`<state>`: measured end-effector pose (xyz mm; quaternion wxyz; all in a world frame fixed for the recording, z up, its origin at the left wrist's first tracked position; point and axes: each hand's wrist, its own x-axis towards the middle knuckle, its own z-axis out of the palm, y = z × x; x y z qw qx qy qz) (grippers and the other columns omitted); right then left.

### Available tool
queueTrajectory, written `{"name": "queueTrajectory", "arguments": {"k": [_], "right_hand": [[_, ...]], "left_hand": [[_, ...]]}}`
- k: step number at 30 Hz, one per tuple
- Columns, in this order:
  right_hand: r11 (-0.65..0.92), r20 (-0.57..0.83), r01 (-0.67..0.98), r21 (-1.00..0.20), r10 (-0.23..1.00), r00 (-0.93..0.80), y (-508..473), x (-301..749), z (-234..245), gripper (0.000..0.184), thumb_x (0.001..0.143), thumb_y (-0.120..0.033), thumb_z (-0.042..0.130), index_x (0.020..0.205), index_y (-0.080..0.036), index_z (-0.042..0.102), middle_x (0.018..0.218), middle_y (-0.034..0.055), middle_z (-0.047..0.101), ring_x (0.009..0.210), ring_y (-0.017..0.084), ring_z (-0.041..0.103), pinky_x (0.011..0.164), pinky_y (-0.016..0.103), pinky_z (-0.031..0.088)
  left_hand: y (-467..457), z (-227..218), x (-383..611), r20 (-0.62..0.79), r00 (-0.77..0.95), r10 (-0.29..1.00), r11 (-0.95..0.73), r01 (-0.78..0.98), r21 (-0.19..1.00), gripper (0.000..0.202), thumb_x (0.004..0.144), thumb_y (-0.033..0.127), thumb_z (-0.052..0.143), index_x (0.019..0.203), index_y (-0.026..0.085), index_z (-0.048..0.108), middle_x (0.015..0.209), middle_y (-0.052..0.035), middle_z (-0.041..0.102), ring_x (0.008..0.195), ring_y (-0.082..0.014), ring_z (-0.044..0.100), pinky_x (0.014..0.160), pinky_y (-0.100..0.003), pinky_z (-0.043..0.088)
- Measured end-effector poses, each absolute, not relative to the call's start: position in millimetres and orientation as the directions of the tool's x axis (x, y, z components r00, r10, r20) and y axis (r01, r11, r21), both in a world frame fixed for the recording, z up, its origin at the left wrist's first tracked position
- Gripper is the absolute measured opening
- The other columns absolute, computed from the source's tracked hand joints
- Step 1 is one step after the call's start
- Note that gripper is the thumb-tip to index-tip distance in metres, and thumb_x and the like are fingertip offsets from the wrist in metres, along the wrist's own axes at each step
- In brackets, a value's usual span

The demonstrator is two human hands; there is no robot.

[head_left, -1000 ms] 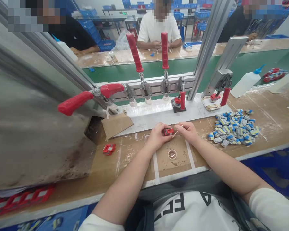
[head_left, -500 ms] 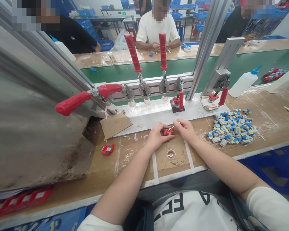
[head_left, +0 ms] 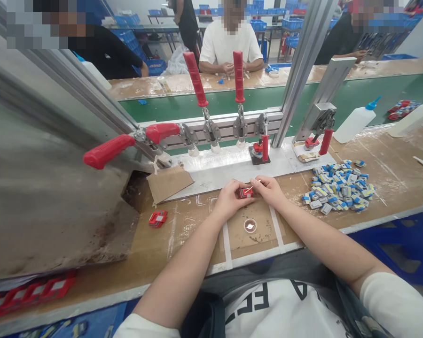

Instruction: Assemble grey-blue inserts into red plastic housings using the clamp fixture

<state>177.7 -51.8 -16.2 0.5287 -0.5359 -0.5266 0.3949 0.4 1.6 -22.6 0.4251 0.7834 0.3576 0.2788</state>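
My left hand [head_left: 230,199] is closed around a small red plastic part [head_left: 246,193], holding it just above the bench. Between the fingertips of my right hand [head_left: 270,190] is a thin pale stick [head_left: 248,189], its tip resting on or just over the red part. Nearer to me, a small round cup [head_left: 250,226] with some liquid sits on a stained cardboard sheet [head_left: 237,238]. Another red part [head_left: 158,218] lies on the bench left of my arms.
Toggle clamps with red handles [head_left: 238,77] line a metal rail behind my hands. On the right are a heap of small grey, blue and yellow parts [head_left: 338,188] and a white squeeze bottle [head_left: 356,123]. A cardboard piece [head_left: 170,183] lies left. Several people sit opposite.
My right hand has shifted slightly left, and the stick's tip has moved a little over the red part. My left hand stays in place. A person in the background has moved left.
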Motion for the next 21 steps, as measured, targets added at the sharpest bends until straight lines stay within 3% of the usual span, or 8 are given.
{"name": "queueTrajectory", "arguments": {"k": [5, 12, 15, 17, 21], "right_hand": [[0.118, 0.147, 0.211, -0.970, 0.981, 0.126, -51, 180, -16, 0.056, 0.089, -0.064, 0.057, 0.058, -0.021, 0.038, 0.059, -0.0047, 0.033, 0.059, 0.011, 0.032, 0.057, 0.026, 0.028], [0.266, 0.358, 0.413, -0.871, 0.919, 0.163, -59, 191, -5, 0.052, 0.096, -0.052, 0.052, 0.059, -0.022, 0.033, 0.058, -0.0048, 0.030, 0.057, 0.011, 0.031, 0.058, 0.028, 0.025], [0.418, 0.397, 0.427, -0.802, 0.907, -0.142, -71, 192, 3, 0.051, 0.102, -0.051, 0.044, 0.061, -0.021, 0.036, 0.059, -0.0039, 0.037, 0.057, 0.011, 0.035, 0.059, 0.027, 0.028], [0.484, 0.315, 0.493, -0.723, 0.866, -0.388, -80, 187, 8, 0.052, 0.105, -0.049, 0.039, 0.062, -0.020, 0.041, 0.060, -0.0030, 0.043, 0.057, 0.012, 0.039, 0.059, 0.027, 0.029], [0.566, 0.131, 0.740, -0.363, 0.817, -0.561, -93, 171, 13, 0.049, 0.107, -0.047, 0.041, 0.072, -0.018, 0.059, 0.071, 0.0028, 0.062, 0.065, 0.015, 0.052, 0.061, 0.028, 0.027]], "left_hand": [[3, -25, 0, 0.155, 0.576, 0.803, -0.392, 0.313, 0.865, 0.033, 0.071, 0.030, 0.088, 0.099, 0.021, 0.072, 0.093, -0.0009, 0.061, 0.083, -0.0176, 0.061, 0.077, -0.031, 0.049], [4, -27, 0, 0.225, 0.564, 0.795, -0.436, 0.273, 0.857, 0.033, 0.072, 0.027, 0.086, 0.101, 0.021, 0.072, 0.099, -0.0028, 0.063, 0.089, -0.0193, 0.063, 0.082, -0.033, 0.052], [4, -25, 1, 0.266, 0.537, 0.800, -0.450, 0.244, 0.859, 0.029, 0.075, 0.028, 0.083, 0.101, 0.021, 0.072, 0.105, -0.0048, 0.066, 0.096, -0.0210, 0.065, 0.086, -0.034, 0.053], [4, -23, 0, 0.270, 0.527, 0.806, -0.435, 0.219, 0.873, 0.029, 0.077, 0.028, 0.081, 0.103, 0.022, 0.072, 0.109, -0.0052, 0.069, 0.100, -0.0220, 0.066, 0.089, -0.035, 0.053], [6, -20, -3, 0.186, 0.518, 0.835, -0.344, 0.227, 0.911, 0.034, 0.078, 0.034, 0.080, 0.109, 0.023, 0.073, 0.105, -0.0046, 0.075, 0.096, -0.0232, 0.069, 0.090, -0.037, 0.054]]}}
